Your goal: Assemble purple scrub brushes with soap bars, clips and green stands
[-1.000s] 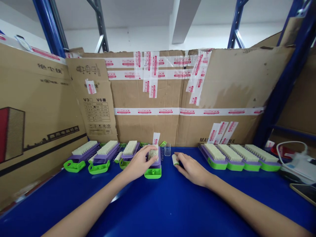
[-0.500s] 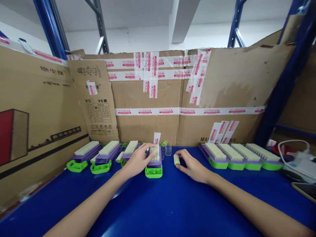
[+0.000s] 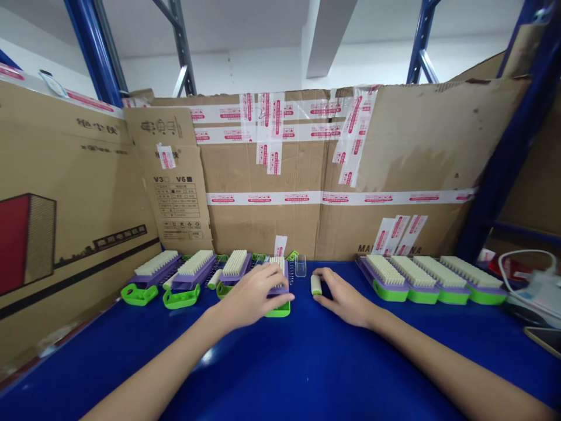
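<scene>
My left hand (image 3: 256,292) is over a brush (image 3: 277,264) with cream bristles and a purple base, its thumb and curved fingers apart. It partly hides that brush and the green end piece (image 3: 279,311) at the brush's near end. To the right, my right hand (image 3: 344,297) rests on the table with thumb and fingers around a small cream roller (image 3: 316,284) with a green end. A spring (image 3: 291,273) and a clear plastic piece (image 3: 300,266) lie just right of the brush.
Several similar brushes (image 3: 196,263) with loose green end pieces (image 3: 181,297) stand at the left of the blue table (image 3: 307,374). On the right are several brushes (image 3: 412,271) with green ends fitted. Cardboard walls (image 3: 263,225) enclose the back; a white cabled device (image 3: 537,292) sits far right.
My left hand has moved right and slightly nearer, from the brush's left side to over its near end, covering more of it. My right hand stays at the roller.
</scene>
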Demonstrator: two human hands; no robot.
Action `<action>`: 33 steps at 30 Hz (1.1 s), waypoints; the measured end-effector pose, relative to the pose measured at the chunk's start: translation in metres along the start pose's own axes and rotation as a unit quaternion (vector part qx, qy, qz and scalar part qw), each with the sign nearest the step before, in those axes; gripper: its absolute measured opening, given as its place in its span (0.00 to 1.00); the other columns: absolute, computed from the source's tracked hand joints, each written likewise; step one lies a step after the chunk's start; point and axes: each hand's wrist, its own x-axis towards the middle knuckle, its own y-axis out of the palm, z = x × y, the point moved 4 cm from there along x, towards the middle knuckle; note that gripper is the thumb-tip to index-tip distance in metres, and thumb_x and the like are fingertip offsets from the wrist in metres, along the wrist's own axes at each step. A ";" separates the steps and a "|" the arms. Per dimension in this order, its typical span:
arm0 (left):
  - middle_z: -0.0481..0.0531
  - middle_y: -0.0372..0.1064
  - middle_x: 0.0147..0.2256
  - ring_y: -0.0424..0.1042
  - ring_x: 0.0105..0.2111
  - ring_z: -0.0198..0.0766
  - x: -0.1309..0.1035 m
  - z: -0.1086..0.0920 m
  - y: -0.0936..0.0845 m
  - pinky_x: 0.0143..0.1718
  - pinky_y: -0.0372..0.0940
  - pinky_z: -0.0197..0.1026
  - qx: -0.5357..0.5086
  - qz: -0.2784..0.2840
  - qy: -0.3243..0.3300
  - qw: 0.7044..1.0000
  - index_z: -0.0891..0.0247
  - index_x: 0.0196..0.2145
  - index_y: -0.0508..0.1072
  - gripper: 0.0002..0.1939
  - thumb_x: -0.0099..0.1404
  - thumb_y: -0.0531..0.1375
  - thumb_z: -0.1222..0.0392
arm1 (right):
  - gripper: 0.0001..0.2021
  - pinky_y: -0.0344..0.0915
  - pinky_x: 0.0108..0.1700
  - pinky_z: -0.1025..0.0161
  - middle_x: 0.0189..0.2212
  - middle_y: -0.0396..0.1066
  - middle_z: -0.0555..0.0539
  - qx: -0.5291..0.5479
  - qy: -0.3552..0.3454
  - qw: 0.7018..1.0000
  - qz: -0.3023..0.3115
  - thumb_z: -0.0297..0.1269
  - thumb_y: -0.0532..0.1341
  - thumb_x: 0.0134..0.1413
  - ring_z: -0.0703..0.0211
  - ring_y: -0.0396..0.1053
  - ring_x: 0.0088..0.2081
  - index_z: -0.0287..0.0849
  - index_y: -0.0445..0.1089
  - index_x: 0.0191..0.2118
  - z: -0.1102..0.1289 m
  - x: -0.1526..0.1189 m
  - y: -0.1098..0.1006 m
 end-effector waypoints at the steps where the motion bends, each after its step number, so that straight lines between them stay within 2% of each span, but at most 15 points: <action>1: 0.53 0.75 0.44 0.75 0.47 0.47 0.000 -0.004 0.002 0.51 0.68 0.49 0.000 0.017 0.013 1.000 0.60 0.44 0.76 0.14 0.78 0.60 0.46 | 0.20 0.67 0.63 0.44 0.58 0.70 0.37 -0.002 -0.001 1.000 0.000 0.38 0.62 0.69 0.44 0.71 0.59 0.44 0.60 0.62 0.001 0.000 0.000; 6: 0.55 0.77 0.47 0.78 0.48 0.51 -0.003 -0.008 0.014 0.50 0.69 0.51 0.044 0.065 0.008 0.997 0.61 0.54 0.77 0.18 0.73 0.67 0.48 | 0.22 0.66 0.65 0.42 0.60 0.69 0.36 -0.013 -0.012 1.000 0.000 0.40 0.62 0.70 0.43 0.70 0.61 0.43 0.59 0.64 0.002 0.000 0.000; 12: 0.53 0.77 0.46 0.79 0.43 0.46 -0.003 -0.006 0.016 0.44 0.70 0.46 0.030 0.083 0.010 0.996 0.59 0.54 0.80 0.14 0.74 0.67 0.54 | 0.24 0.65 0.67 0.38 0.61 0.69 0.35 -0.036 -0.023 0.999 0.020 0.42 0.61 0.72 0.39 0.69 0.64 0.43 0.59 0.67 0.006 -0.001 -0.001; 18: 0.54 0.78 0.49 0.78 0.49 0.47 -0.002 -0.014 0.019 0.50 0.70 0.45 -0.037 0.081 0.029 0.996 0.58 0.52 0.80 0.13 0.73 0.68 0.52 | 0.28 0.65 0.68 0.38 0.64 0.68 0.34 -0.039 -0.041 0.997 0.051 0.37 0.62 0.68 0.39 0.68 0.66 0.43 0.59 0.69 0.018 -0.003 -0.007; 24: 0.50 0.79 0.47 0.78 0.47 0.43 -0.004 -0.018 0.027 0.50 0.69 0.44 -0.135 0.099 -0.013 0.986 0.56 0.51 0.79 0.10 0.73 0.68 0.54 | 0.32 0.64 0.70 0.43 0.67 0.67 0.35 -0.005 -0.038 0.997 0.072 0.29 0.64 0.58 0.42 0.67 0.68 0.41 0.61 0.68 0.030 -0.009 -0.011; 29: 0.50 0.77 0.45 0.76 0.43 0.41 -0.006 -0.023 0.034 0.48 0.68 0.43 -0.200 0.104 -0.052 0.973 0.57 0.50 0.79 0.14 0.69 0.72 0.52 | 0.33 0.65 0.69 0.43 0.65 0.68 0.36 0.002 -0.039 0.996 0.077 0.29 0.65 0.57 0.41 0.68 0.67 0.41 0.61 0.69 0.035 -0.011 -0.012; 33: 0.49 0.77 0.44 0.74 0.42 0.41 -0.007 -0.030 0.038 0.46 0.67 0.42 -0.237 0.120 -0.087 0.960 0.56 0.49 0.79 0.17 0.66 0.74 0.52 | 0.30 0.68 0.66 0.43 0.61 0.71 0.37 0.013 -0.041 0.997 0.071 0.34 0.68 0.60 0.41 0.70 0.64 0.43 0.63 0.67 0.036 -0.011 -0.013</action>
